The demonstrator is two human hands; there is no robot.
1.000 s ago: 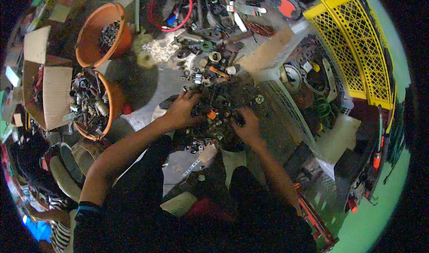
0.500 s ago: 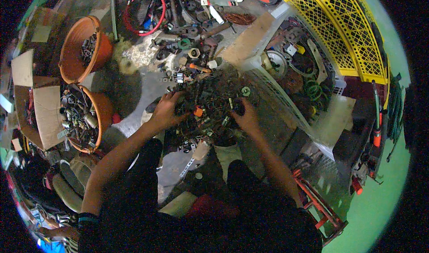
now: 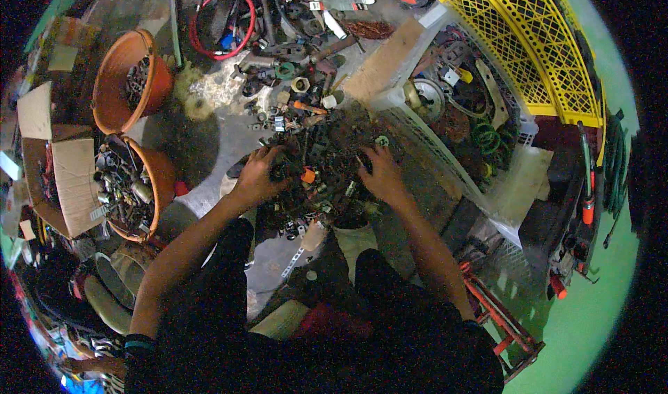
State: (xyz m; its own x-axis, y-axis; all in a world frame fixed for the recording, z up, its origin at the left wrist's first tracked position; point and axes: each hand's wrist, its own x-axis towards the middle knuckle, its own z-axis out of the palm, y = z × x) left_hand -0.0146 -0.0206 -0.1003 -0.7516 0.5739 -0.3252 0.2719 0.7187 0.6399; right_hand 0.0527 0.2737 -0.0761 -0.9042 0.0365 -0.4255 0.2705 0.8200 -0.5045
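Note:
A pile of small dark metal parts and scraps (image 3: 323,159) lies on the floor between my feet. My left hand (image 3: 257,178) rests against its left side, with fingers curved and the thumb apart. At the right side of the heap is my right hand (image 3: 383,177), its thumb and fingers spread toward the parts; I see nothing held in it. Between the hands sits a small orange piece (image 3: 307,175). A pale green ring-like part (image 3: 382,141) lies just beyond my right hand. Individual parts under the fingertips are too dark to make out.
Two orange buckets (image 3: 99,108) with metal bits stand at left, beside an open cardboard box (image 3: 73,178). A white crate (image 3: 445,150) of parts and a yellow crate (image 3: 518,46) are at right. Beyond the pile lie hardware, a red hose (image 3: 252,21) and a wooden board (image 3: 383,63).
My right hand has moved slightly forward and its fingers have spread along the pile's right edge. My left hand stays at the left side, nearly unmoved.

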